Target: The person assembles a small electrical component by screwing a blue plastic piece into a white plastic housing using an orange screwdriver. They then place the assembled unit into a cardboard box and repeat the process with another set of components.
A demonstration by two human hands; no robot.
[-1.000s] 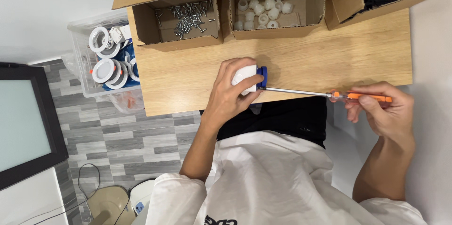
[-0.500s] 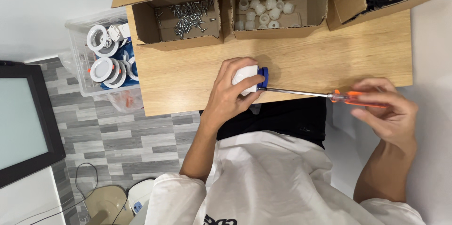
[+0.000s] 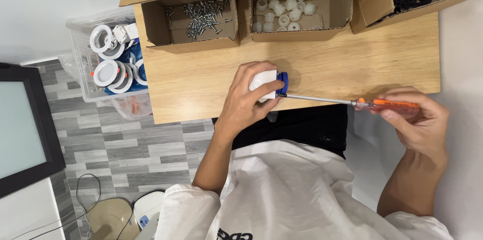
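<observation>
Left hand (image 3: 246, 102) clamps white-and-blue fitting (image 3: 269, 85) at the wooden table (image 3: 352, 64) near edge, steadying it. Right hand (image 3: 420, 124), at three o'clock, closes around orange screwdriver (image 3: 347, 101) (tip meeting fitting).

White-blue fitting (image 3: 266, 85) gripped; orange screwdriver (image 3: 352, 102) horizontal against it

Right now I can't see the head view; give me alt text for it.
The left hand grips a white and blue part on the wooden table, while the right hand holds an orange-handled screwdriver with its tip at the part. Cardboard boxes of screws and white caps sit behind.
</observation>
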